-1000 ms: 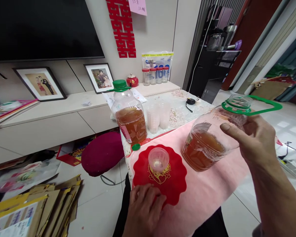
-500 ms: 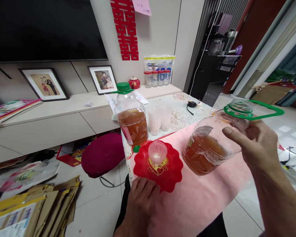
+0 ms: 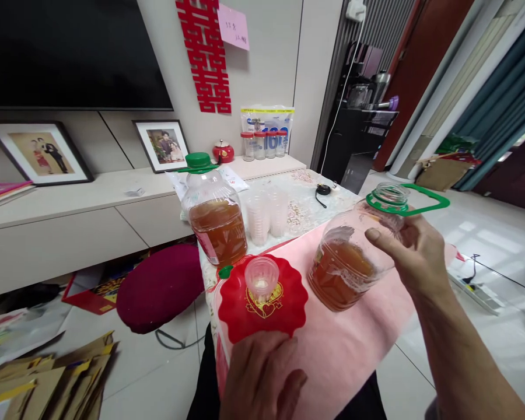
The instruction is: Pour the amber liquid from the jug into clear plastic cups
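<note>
My right hand (image 3: 413, 256) grips the neck of a clear plastic jug (image 3: 345, 259) of amber liquid, uncapped and tilted to the right, with a green ring handle (image 3: 409, 201) at its mouth. The jug's base rests on a pink cloth (image 3: 359, 344). My left hand (image 3: 262, 379) lies flat on the near edge of the cloth, just below a red scalloped mat (image 3: 262, 303). A small clear plastic cup (image 3: 261, 277) stands on that mat. A second jug (image 3: 214, 216) with a green cap stands upright behind, and a loose green cap (image 3: 226, 271) lies at its foot.
Stacks of clear cups (image 3: 266, 213) stand on the table behind the mat. A low white cabinet (image 3: 91, 216) carries framed photos, jars (image 3: 262, 143) and a red pot. A maroon cushion (image 3: 160, 286) and flattened cardboard (image 3: 48, 379) lie on the floor at left.
The view has shifted, so everything sits further left and lower. My right hand still holds the tilted jug in the same pose. My left hand stays at the mat's near edge.
</note>
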`<state>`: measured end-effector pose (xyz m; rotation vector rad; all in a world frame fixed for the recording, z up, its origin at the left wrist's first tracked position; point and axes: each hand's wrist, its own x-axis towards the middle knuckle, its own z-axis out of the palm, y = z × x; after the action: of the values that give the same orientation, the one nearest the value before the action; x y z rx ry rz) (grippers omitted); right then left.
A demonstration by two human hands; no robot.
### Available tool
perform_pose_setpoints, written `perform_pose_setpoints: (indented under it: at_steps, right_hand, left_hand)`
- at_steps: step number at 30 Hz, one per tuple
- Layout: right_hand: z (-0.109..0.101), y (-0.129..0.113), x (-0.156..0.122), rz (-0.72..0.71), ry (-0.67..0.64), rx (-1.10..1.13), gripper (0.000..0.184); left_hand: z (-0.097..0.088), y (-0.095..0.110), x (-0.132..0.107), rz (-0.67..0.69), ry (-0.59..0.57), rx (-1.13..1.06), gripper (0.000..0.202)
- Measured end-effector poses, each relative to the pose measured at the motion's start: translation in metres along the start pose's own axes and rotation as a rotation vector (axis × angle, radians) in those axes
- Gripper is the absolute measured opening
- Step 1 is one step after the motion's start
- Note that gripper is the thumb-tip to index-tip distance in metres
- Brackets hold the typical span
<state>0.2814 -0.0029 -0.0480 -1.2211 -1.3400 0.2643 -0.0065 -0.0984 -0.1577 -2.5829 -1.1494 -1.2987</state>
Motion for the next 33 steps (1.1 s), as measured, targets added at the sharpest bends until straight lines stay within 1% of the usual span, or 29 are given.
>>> perform_pose_setpoints:
  at_steps: [1,4,6,7,8,10,13,15,18,22,26,27,29,31,33]
  right_hand:
    - [-0.001,0.001,0.0,0.005,-0.001,-0.013,0.048]
    - [-0.002,0.004,0.0,0.023,-0.007,-0.046,0.059]
    - [-0.003,0.005,0.0,0.029,-0.012,-0.047,0.062]
    - [-0.003,0.005,0.0,0.031,-0.015,-0.045,0.062]
    - [-0.003,0.005,0.0,0.03,-0.018,-0.04,0.061]
    - [-0.003,0.004,0.0,0.026,-0.021,-0.029,0.06]
    - [-0.002,0.002,0.0,0.026,-0.009,-0.005,0.057]
    - [-0.001,0.001,0.0,0.035,0.001,0.002,0.055]
    - [0.0,0.001,0.0,0.042,0.001,0.004,0.053]
    - [-0.001,0.008,-0.002,0.058,0.008,0.034,0.05]
    - [-0.004,0.022,-0.014,0.107,-0.054,0.266,0.049]
    - [-0.005,0.026,-0.018,0.122,-0.069,0.325,0.052]
    - [-0.006,0.034,-0.029,0.144,-0.062,0.404,0.064]
    - [-0.006,0.043,-0.04,0.169,-0.053,0.454,0.078]
    - [-0.007,0.052,-0.05,0.203,-0.071,0.48,0.088]
  left_hand:
    - [0.004,0.01,0.007,-0.06,-0.009,-0.072,0.044]
    - [0.024,0.044,0.032,-0.428,-0.038,-0.278,0.083]
    - [0.044,0.063,0.053,-0.652,-0.026,-0.373,0.106]
    - [0.055,0.07,0.064,-0.74,-0.016,-0.425,0.114]
    - [0.066,0.074,0.075,-0.783,0.008,-0.48,0.121]
    - [0.088,0.077,0.097,-0.779,0.084,-0.505,0.127]
    - [0.116,0.074,0.12,-0.822,0.101,-0.477,0.137]
    - [0.129,0.072,0.128,-0.832,0.101,-0.441,0.142]
    - [0.143,0.07,0.128,-0.803,0.112,-0.391,0.145]
    - [0.154,0.064,0.119,-0.744,0.133,-0.336,0.144]
    - [0.158,0.057,0.114,-0.693,0.145,-0.318,0.142]
    - [0.158,0.056,0.114,-0.689,0.155,-0.313,0.144]
    - [0.158,0.055,0.115,-0.682,0.179,-0.3,0.148]
    - [0.159,0.056,0.116,-0.67,0.202,-0.289,0.15]
    - [0.162,0.056,0.116,-0.663,0.229,-0.277,0.149]
